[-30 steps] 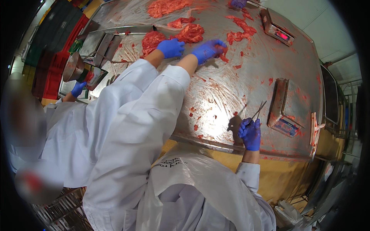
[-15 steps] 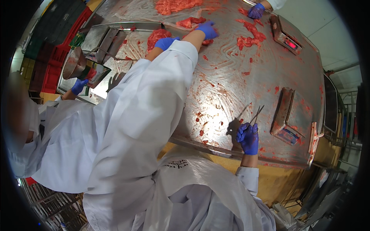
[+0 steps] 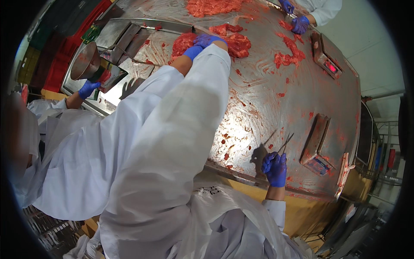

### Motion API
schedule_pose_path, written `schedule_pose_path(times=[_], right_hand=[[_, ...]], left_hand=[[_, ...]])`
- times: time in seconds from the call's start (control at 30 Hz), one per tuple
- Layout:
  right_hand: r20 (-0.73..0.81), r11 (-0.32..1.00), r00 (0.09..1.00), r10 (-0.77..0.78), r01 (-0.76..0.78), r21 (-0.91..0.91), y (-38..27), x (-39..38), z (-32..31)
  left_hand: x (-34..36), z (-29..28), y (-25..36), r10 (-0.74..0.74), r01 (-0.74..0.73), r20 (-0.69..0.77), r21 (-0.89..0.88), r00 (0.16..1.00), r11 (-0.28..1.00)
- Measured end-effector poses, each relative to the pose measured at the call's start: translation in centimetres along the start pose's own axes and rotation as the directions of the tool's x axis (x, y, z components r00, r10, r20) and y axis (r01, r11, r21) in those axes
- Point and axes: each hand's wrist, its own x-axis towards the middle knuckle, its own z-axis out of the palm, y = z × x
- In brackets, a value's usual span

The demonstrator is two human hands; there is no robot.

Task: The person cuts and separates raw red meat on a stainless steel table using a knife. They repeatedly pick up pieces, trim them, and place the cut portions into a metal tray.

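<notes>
My left arm, in a white sleeve, stretches far across the steel table [image 3: 258, 99]. My blue-gloved left hand [image 3: 207, 40] lies on a mound of red raw meat [image 3: 183, 43], its fingers stretched out over it. Another piece of raw meat [image 3: 238, 45] is just right of the wrist. Near the front edge, my gloved right hand [image 3: 274, 169] is closed around a pair of scissors [image 3: 285, 144], thin blades pointing up and slightly apart. A co-worker's gloved hand [image 3: 192, 52] is at the meat, right beside my left hand.
Two stained weighing scales [image 3: 324, 56] stand along the right side. A co-worker at left holds a dark container [image 3: 113, 77] beside a metal funnel [image 3: 86, 62]. Across the table, a person's gloved hands [image 3: 300, 25] work near meat scraps [image 3: 290, 54]. Stacked crates [image 3: 60, 71] stand at far left.
My left hand has moved left, from the meat on the right onto the mound. The right hand keeps the scissors. The view has shifted slightly, and the far person's second hand now shows.
</notes>
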Motion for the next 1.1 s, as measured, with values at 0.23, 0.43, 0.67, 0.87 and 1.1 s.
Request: schedule_pose_path(times=[0.23, 0.43, 0.67, 0.87, 1.1], right_hand=[[0.057, 0.999, 0.998, 0.009, -0.006, -0.045, -1.0, -1.8, 2.1], [0.083, 0.994, 0.996, -0.028, 0.036, -0.100, -1.0, -2.3, 3.4], [0.098, 0.999, 0.995, 0.011, -0.007, -0.036, -0.9, -2.3, 3.8], [0.082, 1.000, 0.997, -0.004, 0.006, -0.022, -0.1, -3.7, 2.6], [0.074, 0.998, 0.997, 0.022, -0.026, 0.050, 0.6, -1.8, 2.5]], left_hand=[[-5.4, 2.0, -5.2, 0.272, -0.301, 0.174, 0.171, 0.946, 0.938], [-13.5, 1.1, -7.6, 0.448, -0.561, 0.373, 0.290, 0.812, 0.776], [-10.2, 0.9, -9.1, 0.329, -0.345, 0.192, 0.056, 0.925, 0.937], [-5.5, 4.6, 0.3, -0.256, 0.214, -0.233, -0.188, 0.938, 0.958], [-18.8, 7.2, 6.8, 0.263, -0.264, 0.112, -0.011, 0.958, 0.965]])
